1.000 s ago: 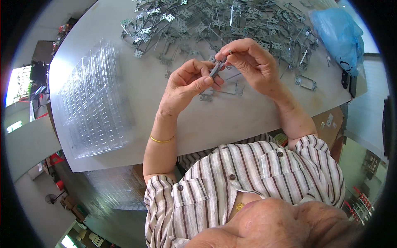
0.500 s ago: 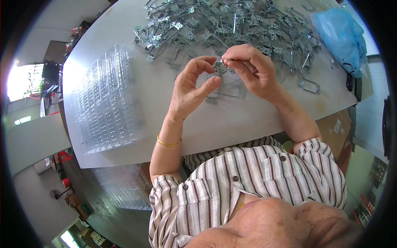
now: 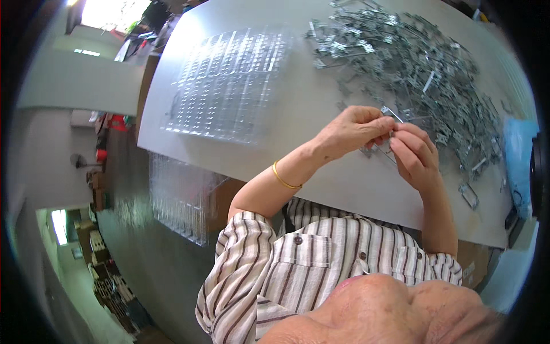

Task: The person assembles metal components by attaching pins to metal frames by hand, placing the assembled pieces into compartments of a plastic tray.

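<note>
My left hand (image 3: 356,129) and my right hand (image 3: 417,156) meet above the white table. Fingertips of both are pinched together around a small shiny metal bracket with a thin rod (image 3: 392,114), whose end sticks up between them. Most of it is covered by my fingers. Beneath my hands, thin metal wire pieces (image 3: 385,153) show in part against the tabletop. Just beyond lies a large heap of silvery metal brackets and rods (image 3: 421,71). One loose rectangular metal frame (image 3: 468,195) rests right of my right hand.
Clear plastic compartment trays (image 3: 226,86) lie on the white table (image 3: 309,172), left of my hands. More clear trays (image 3: 179,198) stand lower, beside a cardboard box (image 3: 224,202). A blue plastic bag (image 3: 520,163) sits at the right edge.
The view has swung left, so the table's things appear shifted to the right. My left hand, open and apart before, has come to my right hand and closed on the metal bracket.
</note>
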Motion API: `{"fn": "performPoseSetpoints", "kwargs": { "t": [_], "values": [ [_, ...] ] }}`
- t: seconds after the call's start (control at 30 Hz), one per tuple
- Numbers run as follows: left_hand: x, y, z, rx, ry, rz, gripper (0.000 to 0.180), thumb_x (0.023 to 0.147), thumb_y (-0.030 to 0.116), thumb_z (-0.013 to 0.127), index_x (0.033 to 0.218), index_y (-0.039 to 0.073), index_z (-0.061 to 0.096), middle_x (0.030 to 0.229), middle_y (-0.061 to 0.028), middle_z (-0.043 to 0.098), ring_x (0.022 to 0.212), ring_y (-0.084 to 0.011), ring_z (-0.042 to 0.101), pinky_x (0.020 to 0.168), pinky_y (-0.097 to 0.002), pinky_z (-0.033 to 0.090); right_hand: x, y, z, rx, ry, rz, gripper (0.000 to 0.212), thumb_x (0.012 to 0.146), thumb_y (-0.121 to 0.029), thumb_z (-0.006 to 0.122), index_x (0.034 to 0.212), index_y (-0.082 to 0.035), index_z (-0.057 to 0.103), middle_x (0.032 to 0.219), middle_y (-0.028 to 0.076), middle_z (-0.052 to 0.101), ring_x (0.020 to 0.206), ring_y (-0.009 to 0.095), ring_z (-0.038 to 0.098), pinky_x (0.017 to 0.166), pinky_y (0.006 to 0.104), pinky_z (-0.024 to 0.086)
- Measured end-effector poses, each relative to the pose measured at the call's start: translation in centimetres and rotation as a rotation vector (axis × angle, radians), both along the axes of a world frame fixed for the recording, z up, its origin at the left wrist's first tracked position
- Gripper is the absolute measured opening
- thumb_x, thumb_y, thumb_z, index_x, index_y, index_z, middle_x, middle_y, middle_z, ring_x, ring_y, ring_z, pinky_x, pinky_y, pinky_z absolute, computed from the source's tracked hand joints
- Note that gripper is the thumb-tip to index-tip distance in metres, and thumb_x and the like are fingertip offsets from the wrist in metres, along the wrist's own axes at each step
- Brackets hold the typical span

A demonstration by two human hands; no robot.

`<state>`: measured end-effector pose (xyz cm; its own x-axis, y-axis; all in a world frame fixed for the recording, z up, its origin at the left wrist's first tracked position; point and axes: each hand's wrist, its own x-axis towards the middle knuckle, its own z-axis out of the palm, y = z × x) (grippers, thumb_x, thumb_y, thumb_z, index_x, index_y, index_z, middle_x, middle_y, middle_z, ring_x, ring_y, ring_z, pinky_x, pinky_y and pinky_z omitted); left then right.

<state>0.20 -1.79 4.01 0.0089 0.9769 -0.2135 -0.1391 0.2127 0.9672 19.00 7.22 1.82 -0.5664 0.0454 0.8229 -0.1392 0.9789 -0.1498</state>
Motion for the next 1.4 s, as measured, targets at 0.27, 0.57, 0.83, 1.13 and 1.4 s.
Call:
{"fn": "performPoseSetpoints", "kwargs": {
  "t": [0.27, 0.57, 0.83, 1.13, 1.4],
  "values": [
    [-1.8, -3.4, -0.4, -0.052, 0.707, 0.042, 0.029, 0.093, 0.027, 0.065, 0.084, -0.001, 0.062, 0.073, -0.0117, 0.062, 0.068, -0.0195, 0.060, 0.064, -0.0344, 0.048, -1.1, -2.5, -0.1, -0.127, -0.129, 0.079, 0.031, 0.074, 0.005, 0.074, 0.101, -0.007, 0.064, 0.107, 0.010, 0.065, 0.102, 0.032, 0.068, 0.082, 0.0408, 0.059],
    [-4.6, -6.3, -3.1, -0.008, 1.217, 0.026, 0.026, 0.092, 0.020, 0.058, 0.080, -0.003, 0.058, 0.083, -0.0229, 0.063, 0.083, -0.0423, 0.062, 0.075, -0.0496, 0.048, -1.9, -3.9, -3.0, -0.212, -0.317, 0.268, 0.022, 0.077, -0.004, 0.069, 0.098, -0.006, 0.064, 0.095, 0.009, 0.067, 0.092, 0.028, 0.069, 0.076, 0.0368, 0.058],
    [-5.4, -7.3, -2.1, -0.092, 1.183, 0.151, 0.029, 0.097, 0.021, 0.060, 0.084, -0.004, 0.058, 0.078, -0.0213, 0.060, 0.070, -0.0388, 0.056, 0.069, -0.0439, 0.047, -1.3, -4.4, -3.8, -0.293, -0.460, 0.377, 0.018, 0.077, -0.009, 0.066, 0.094, -0.005, 0.063, 0.077, 0.007, 0.064, 0.068, 0.024, 0.065, 0.059, 0.0364, 0.052],
    [-3.5, -7.8, -2.7, -0.066, 1.083, 0.243, 0.022, 0.093, 0.018, 0.064, 0.087, -0.003, 0.060, 0.080, -0.0201, 0.061, 0.072, -0.0372, 0.058, 0.067, -0.0432, 0.048, -1.9, -4.5, -3.4, -0.319, -0.392, 0.422, 0.018, 0.075, -0.010, 0.065, 0.092, -0.006, 0.062, 0.073, 0.007, 0.060, 0.065, 0.025, 0.062, 0.056, 0.0372, 0.050],
    [-4.0, -9.4, 2.5, 0.066, 1.131, 0.263, 0.010, 0.086, 0.007, 0.067, 0.086, -0.001, 0.060, 0.081, -0.0171, 0.063, 0.073, -0.0329, 0.062, 0.067, -0.0380, 0.050, -1.2, -4.8, -2.6, -0.356, -0.479, 0.368, 0.017, 0.075, -0.005, 0.068, 0.091, -0.006, 0.063, 0.072, 0.007, 0.063, 0.064, 0.026, 0.064, 0.056, 0.0384, 0.050]
  ]
}}
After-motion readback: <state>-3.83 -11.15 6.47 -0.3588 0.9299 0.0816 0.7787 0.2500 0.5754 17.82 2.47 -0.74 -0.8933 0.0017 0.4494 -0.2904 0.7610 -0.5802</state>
